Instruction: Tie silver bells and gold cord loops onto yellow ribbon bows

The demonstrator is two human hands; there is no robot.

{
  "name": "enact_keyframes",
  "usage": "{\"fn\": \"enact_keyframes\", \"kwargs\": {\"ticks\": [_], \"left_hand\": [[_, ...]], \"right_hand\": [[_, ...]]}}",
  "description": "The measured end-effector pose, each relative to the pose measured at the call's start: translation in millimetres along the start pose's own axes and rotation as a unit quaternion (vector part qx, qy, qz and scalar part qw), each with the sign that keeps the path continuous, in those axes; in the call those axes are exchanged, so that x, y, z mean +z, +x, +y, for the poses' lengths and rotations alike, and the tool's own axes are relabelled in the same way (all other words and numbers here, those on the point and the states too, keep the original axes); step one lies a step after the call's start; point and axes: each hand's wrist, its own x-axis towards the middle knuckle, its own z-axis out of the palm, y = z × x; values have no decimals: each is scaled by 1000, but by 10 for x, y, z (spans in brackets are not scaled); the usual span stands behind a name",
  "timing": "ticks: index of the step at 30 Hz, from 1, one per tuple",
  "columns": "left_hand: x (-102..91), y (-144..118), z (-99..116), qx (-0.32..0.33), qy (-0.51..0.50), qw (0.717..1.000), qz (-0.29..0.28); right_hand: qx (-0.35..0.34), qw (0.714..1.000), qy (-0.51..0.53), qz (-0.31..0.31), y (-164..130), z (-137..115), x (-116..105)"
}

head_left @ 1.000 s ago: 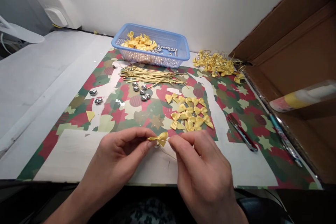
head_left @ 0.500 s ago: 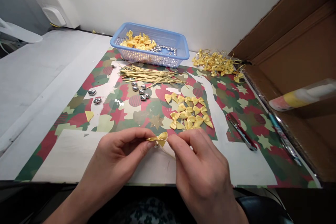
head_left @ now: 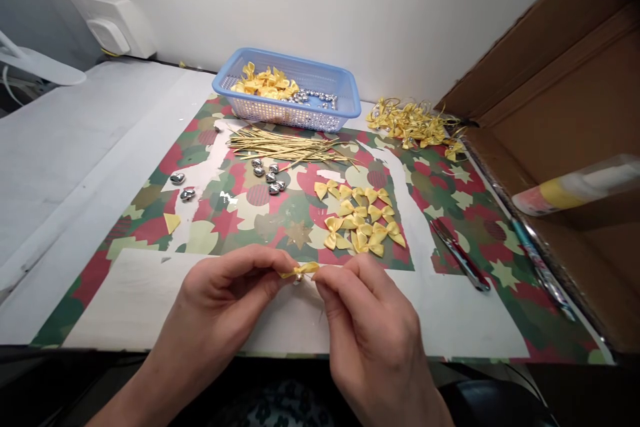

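Small yellow bow (head_left: 301, 269) held just above the table (head_left: 140, 293), btwn both hands. Left hand (head_left: 220, 297) pinches one wing, right hand (head_left: 373, 320) the other end. Prob. light, soft, slippery satin w/ tiny bead; grip best at the knot.

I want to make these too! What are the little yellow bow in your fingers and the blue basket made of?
The bow looks like satin ribbon: smooth, with a soft shine on its loops. A tiny silvery piece sits at its middle, possibly metal or shiny plastic. The basket looks like moulded plastic: even blue colour, and walls full of small holes.
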Motion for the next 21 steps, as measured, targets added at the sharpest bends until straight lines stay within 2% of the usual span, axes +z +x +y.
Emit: {"fn": "enact_keyframes", "kwargs": {"ticks": [8, 21], "left_hand": [[-5, 14, 0, -23, -43, 999, -3], [5, 7, 5, -17, -51, 999, -6]], "right_hand": [[22, 999, 37, 12, -32, -14, 70], [1, 1000, 9, 0, -33, 19, 17]]}}
